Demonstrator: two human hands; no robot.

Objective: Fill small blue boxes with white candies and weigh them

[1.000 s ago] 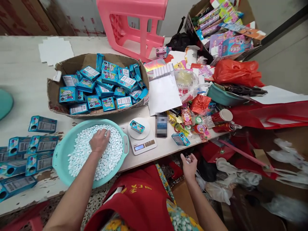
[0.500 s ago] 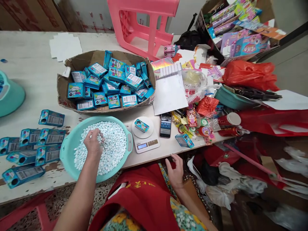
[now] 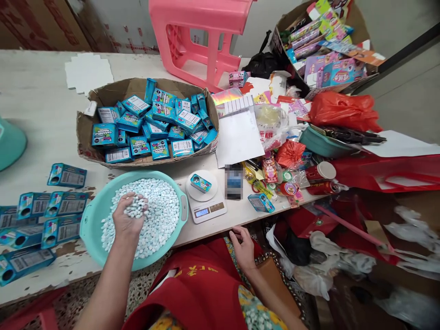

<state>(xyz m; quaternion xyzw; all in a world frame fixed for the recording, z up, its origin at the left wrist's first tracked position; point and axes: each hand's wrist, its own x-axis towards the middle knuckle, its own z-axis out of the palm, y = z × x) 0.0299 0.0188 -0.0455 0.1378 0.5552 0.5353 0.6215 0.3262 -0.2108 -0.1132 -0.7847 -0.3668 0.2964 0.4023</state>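
Observation:
My left hand (image 3: 129,215) is palm up over the teal basin (image 3: 90,243), its fingers cupped around a heap of small white and pale blue candies (image 3: 136,206). More loose candies (image 3: 160,220) fill the basin. My right hand (image 3: 242,247) hangs by the table's front edge, fingers loosely spread and holding nothing. Between the hands, a white digital scale (image 3: 209,211) bears a small blue candy box (image 3: 200,183) lying on its round plate. Another blue box (image 3: 261,202) lies at the table edge, above my right hand.
Several blue boxes (image 3: 67,175) with round holes lie left of the basin. Behind it stands a cardboard tray (image 3: 84,146) full of blue boxes. A phone (image 3: 234,182) lies right of the scale. Wrappers, a paper cup (image 3: 321,172) and a red bag (image 3: 343,112) crowd the right side.
My left hand has turned from reaching down into the candies to palm up, with a handful now showing. My right hand has shifted slightly, its fingers less spread. The view has moved a little.

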